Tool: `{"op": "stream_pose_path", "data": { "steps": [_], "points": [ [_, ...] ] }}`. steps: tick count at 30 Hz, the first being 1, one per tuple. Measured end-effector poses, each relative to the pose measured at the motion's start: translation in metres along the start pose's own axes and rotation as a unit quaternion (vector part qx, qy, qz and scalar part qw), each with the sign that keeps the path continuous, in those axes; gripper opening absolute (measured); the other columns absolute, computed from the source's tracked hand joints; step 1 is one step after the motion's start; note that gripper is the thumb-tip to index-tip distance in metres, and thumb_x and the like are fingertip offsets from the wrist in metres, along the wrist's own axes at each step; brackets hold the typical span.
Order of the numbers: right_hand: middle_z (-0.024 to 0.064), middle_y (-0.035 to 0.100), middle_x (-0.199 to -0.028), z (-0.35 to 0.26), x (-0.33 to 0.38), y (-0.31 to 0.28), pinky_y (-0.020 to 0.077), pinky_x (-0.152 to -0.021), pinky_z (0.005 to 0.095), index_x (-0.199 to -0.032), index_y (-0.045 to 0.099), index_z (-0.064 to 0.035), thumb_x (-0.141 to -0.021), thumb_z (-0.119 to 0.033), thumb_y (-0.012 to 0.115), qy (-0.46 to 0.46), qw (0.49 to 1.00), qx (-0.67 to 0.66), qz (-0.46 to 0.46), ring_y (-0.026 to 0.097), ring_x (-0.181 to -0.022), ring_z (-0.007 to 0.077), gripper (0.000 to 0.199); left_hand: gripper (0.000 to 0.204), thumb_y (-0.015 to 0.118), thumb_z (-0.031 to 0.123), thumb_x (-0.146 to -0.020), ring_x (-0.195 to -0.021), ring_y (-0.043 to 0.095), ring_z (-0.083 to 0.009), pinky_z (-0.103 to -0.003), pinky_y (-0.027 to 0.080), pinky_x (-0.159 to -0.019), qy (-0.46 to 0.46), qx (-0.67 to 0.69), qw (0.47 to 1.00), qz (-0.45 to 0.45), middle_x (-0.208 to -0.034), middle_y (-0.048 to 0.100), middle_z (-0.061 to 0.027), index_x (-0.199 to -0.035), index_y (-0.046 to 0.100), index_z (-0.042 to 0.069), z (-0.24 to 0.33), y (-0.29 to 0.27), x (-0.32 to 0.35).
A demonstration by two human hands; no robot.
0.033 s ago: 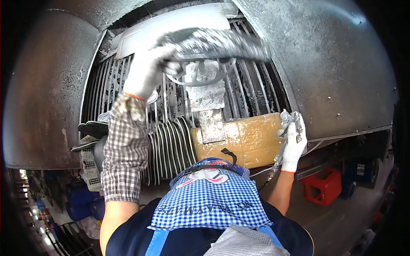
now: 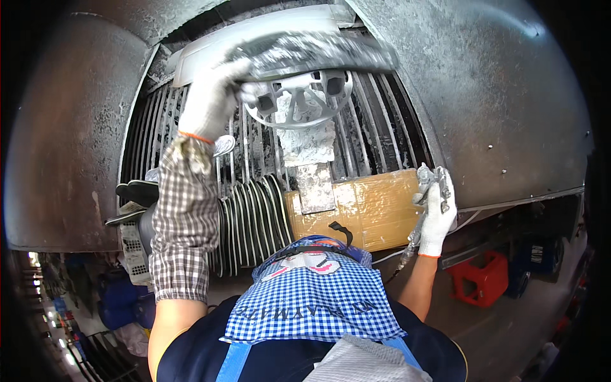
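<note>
My left hand (image 2: pixel 213 95), in a white glove and slightly smeared by motion, grips the left end of a long dark sole-like piece (image 2: pixel 312 56). Its upper face is streaked grey and white by blur. Held crosswise, the piece hangs over the far part of a round spoked wheel (image 2: pixel 293 118) crusted in white, which has blocks on top. Low at the right, my gloved right hand (image 2: pixel 438 219) is closed around a silver spray gun (image 2: pixel 428 183). A plastic-wrapped hose (image 2: pixel 407 251) runs down from it beside my forearm.
Metal bars (image 2: pixel 382 121) lie between two grimy metal walls (image 2: pixel 515 127). A pale panel (image 2: pixel 267 28) leans at the back. Near me are a row of black, white-edged soles (image 2: pixel 251 219) and a taped cardboard piece (image 2: pixel 375 204). A red stool (image 2: pixel 487 277) stands at right.
My left hand has shifted up and slightly left with the dark piece, showing more of the wheel and its blocks. My right hand looks unmoved.
</note>
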State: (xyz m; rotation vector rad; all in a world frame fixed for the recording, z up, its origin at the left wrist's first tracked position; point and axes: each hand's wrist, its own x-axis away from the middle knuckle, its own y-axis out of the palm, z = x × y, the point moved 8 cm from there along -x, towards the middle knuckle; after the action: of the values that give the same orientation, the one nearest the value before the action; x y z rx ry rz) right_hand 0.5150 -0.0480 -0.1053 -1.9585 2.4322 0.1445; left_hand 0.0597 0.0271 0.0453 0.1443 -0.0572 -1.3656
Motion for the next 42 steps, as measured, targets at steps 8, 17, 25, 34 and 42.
{"op": "stream_pose_path", "data": {
  "steps": [8, 17, 25, 34, 42],
  "points": [
    [0.0062, 0.067, -0.112, -0.009, 0.000, 0.015, 0.0524, -0.074, 0.0250, -0.150, 0.048, 0.0030, -0.107, -0.018, 0.059, 0.009, 1.000, 0.018, -0.008, 0.061, -0.085, 0.0088, 0.049, 0.056, 0.062, 0.002, -0.097, -0.070, 0.057, -0.0169, -0.029, 0.050, -0.056, 0.020, 0.066, 0.998, 0.004, -0.108, 0.062, -0.0124, -0.150, 0.043, -0.001, -0.002, -0.070, -0.057],
    [0.0045, 0.065, -0.097, -0.006, 0.003, 0.012, 0.0515, -0.072, 0.0251, -0.151, 0.046, 0.0024, -0.107, -0.020, 0.058, 0.021, 1.000, 0.007, -0.011, 0.060, -0.077, 0.0097, 0.051, 0.050, 0.062, 0.005, -0.097, -0.075, 0.063, -0.0131, -0.026, 0.053, -0.056, 0.015, 0.076, 0.996, 0.041, -0.115, 0.066, -0.0094, -0.145, 0.051, 0.000, -0.030, -0.086, -0.061],
    [0.0043, 0.065, -0.096, -0.012, 0.003, 0.018, 0.0522, -0.073, 0.0255, -0.151, 0.046, 0.0025, -0.107, -0.020, 0.059, 0.019, 1.000, 0.001, -0.011, 0.061, -0.078, 0.0098, 0.051, 0.051, 0.064, 0.007, -0.096, -0.072, 0.066, -0.0175, -0.028, 0.059, -0.058, -0.007, 0.051, 0.997, 0.054, -0.112, 0.067, -0.0129, -0.145, 0.052, 0.001, -0.046, -0.092, -0.070],
    [0.0041, 0.066, -0.097, -0.011, 0.001, 0.017, 0.0528, -0.072, 0.0257, -0.150, 0.046, 0.0045, -0.107, -0.015, 0.058, -0.005, 1.000, 0.026, -0.015, 0.060, -0.078, 0.0093, 0.048, 0.054, 0.065, 0.007, -0.096, -0.062, 0.063, -0.0145, -0.028, 0.057, -0.057, -0.004, 0.016, 0.999, 0.035, -0.098, 0.069, -0.0133, -0.146, 0.049, -0.006, -0.052, -0.100, -0.077],
    [0.0121, 0.067, -0.126, -0.006, 0.001, 0.018, 0.0581, -0.077, 0.0270, -0.149, 0.049, 0.0040, -0.107, -0.014, 0.056, 0.008, 0.999, 0.005, -0.036, 0.066, -0.098, 0.0143, 0.046, 0.054, 0.064, 0.012, -0.099, -0.057, 0.055, -0.0091, -0.022, 0.045, -0.048, -0.005, -0.095, 0.993, 0.067, -0.090, 0.066, -0.0072, -0.149, 0.050, -0.001, -0.043, -0.096, -0.069]
  ]
}}
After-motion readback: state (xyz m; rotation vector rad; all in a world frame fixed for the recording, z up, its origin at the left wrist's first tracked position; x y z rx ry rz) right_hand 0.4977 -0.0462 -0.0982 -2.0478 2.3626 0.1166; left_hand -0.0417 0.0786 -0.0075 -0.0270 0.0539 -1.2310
